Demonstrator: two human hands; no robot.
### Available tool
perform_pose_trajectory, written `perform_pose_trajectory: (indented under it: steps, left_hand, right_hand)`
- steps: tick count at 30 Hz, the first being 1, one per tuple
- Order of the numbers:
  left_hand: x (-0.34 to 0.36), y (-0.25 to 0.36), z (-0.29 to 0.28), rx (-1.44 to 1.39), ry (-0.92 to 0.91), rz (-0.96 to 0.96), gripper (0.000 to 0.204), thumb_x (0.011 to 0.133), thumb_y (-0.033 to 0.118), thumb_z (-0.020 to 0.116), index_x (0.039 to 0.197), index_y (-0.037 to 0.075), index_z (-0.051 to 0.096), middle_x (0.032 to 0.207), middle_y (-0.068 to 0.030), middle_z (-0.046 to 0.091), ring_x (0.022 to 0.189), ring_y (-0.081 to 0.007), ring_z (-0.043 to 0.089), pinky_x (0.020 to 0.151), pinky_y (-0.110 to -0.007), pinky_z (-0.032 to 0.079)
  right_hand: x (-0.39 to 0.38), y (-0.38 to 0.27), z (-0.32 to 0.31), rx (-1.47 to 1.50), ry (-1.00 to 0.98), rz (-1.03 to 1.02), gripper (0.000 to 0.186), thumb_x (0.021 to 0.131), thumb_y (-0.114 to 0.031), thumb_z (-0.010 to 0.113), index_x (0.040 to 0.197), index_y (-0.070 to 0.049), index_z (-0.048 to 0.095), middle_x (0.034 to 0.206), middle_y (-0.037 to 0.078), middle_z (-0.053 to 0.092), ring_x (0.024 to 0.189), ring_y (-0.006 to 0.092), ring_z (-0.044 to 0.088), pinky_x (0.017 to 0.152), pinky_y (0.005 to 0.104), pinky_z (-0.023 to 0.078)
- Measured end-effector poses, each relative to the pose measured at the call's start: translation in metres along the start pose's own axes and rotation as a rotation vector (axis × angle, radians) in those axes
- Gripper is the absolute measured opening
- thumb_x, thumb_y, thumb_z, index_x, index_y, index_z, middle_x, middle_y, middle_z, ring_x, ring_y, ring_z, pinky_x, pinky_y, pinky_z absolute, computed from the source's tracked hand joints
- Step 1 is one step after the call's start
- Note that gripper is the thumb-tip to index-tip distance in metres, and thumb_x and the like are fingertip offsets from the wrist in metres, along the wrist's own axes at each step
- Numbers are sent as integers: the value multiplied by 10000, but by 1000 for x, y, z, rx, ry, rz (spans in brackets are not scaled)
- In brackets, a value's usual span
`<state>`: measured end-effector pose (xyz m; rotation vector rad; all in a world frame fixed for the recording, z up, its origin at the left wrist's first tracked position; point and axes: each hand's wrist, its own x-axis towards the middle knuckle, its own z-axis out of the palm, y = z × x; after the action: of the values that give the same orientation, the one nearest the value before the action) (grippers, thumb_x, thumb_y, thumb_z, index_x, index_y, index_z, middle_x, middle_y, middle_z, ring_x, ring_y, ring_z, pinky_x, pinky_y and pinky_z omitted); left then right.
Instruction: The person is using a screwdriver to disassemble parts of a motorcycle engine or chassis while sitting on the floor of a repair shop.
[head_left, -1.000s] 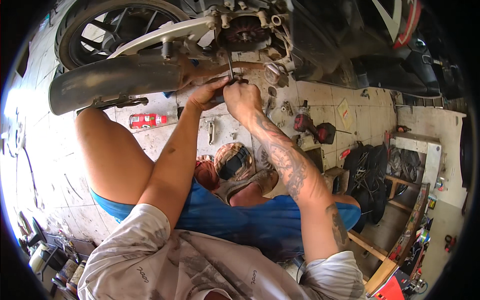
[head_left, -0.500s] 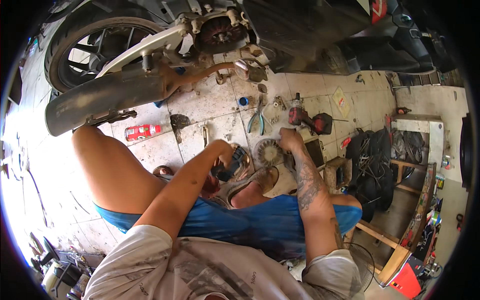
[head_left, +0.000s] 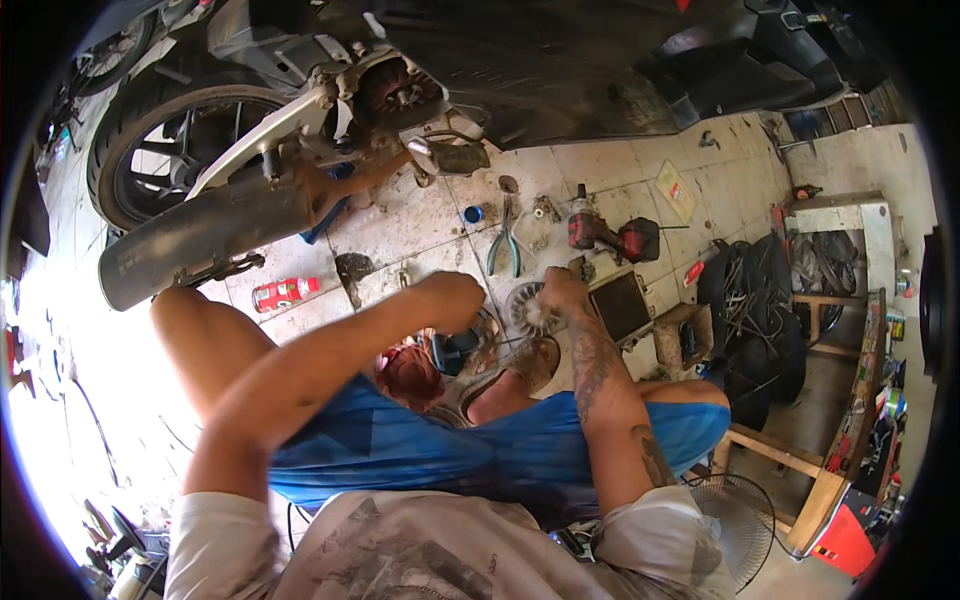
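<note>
My left hand (head_left: pixel 452 301), fingers curled down, is blurred above a dark object (head_left: pixel 452 352) beside red cloth (head_left: pixel 405 372); what it holds is hidden. My right hand (head_left: pixel 562 292) is closed at the edge of a round finned metal part (head_left: pixel 525 312), its grip too small to make out. Close by on the tiled floor lie teal-handled pliers (head_left: pixel 513 255), a blue cap (head_left: pixel 472 214), a red-and-black power drill (head_left: pixel 597 230) and a rectangular panel (head_left: pixel 618 303).
A motorbike's wheel (head_left: pixel 115 160), exhaust (head_left: pixel 180 250) and open housing (head_left: pixel 395 90) fill the top. A red-labelled bottle (head_left: pixel 285 293) lies left; a wooden frame (head_left: pixel 770 455), dark bags (head_left: pixel 750 350) and a wire-guarded fan (head_left: pixel 735 525) stand right.
Both hands left the motorbike housing and dropped to the floor items, my right one moving rightward. My left forearm then swung more horizontal, and the view shifted slightly.
</note>
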<state>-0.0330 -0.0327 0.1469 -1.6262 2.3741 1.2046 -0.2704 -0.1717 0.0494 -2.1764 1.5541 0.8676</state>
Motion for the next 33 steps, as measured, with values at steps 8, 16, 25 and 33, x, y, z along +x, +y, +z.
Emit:
perform_pose_trajectory:
  steps: [8, 16, 25, 33]
  left_hand:
    - [-140, -30, -103, 75, 114, -105, 322, 856, 253, 623, 1102, 46, 635, 1044, -179, 632, 961, -350, 610, 837, -432, 483]
    - [-144, -49, -123, 47, 399, -28, 347, 865, 273, 611, 1101, 19, 610, 1076, -206, 623, 997, -353, 599, 869, -423, 476]
    - [-154, -48, -128, 70, 137, -231, 342, 874, 289, 606, 1084, 18, 611, 1027, -201, 607, 976, -366, 590, 851, -449, 468]
    - [-168, -43, -131, 64, 100, -267, 387, 878, 305, 601, 1151, 32, 601, 1089, -193, 599, 1007, -363, 586, 873, -437, 468]
  right_hand:
    - [12, 3, 14, 32, -8, 55, 456, 732, -355, 741, 1073, -63, 656, 1112, 186, 647, 1050, 338, 623, 864, 430, 511]
    - [4, -19, -4, 57, 122, 92, 364, 761, -308, 673, 992, -27, 680, 1054, 206, 661, 1008, 360, 637, 831, 454, 521]
    - [8, -31, 9, 79, 209, 51, 330, 793, -333, 642, 921, -32, 687, 984, 180, 683, 929, 358, 657, 799, 444, 528]
    - [3, -55, -1, 40, 240, -39, 279, 797, -307, 639, 878, -44, 685, 917, 190, 682, 887, 358, 658, 772, 458, 522]
